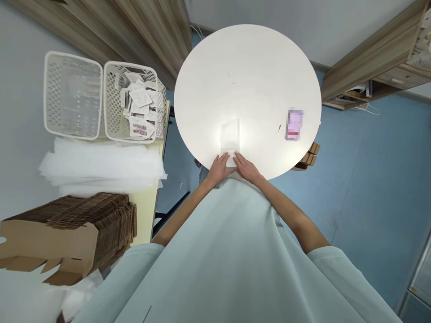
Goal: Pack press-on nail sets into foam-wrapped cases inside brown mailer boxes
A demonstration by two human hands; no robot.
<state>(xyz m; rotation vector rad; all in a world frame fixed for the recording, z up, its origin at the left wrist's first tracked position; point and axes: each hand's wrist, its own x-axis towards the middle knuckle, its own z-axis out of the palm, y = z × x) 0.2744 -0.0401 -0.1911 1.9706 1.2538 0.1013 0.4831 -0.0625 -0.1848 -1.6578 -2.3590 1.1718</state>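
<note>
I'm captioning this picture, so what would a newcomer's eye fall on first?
The white round table in the upper middle stands out, with the left hand and right hand on a translucent strip at its near edge. A pixelated pink-purple item lies toward the table's right side. At left, white baskets, white sheets and stacked brown cardboard fill the view.

From my head-camera feed, the left hand (pixel 218 170) and right hand (pixel 247 168) sit close together in front of the torso, just apart, backs up. Fingers on both slant forward and inward, fingertips nearly meeting; the left thumb (pixel 229 171) points across toward the right. The bare left forearm (pixel 183 211) and right forearm (pixel 286 202) converge from either side. I can't make out how tightly the fingers are curled.
</note>
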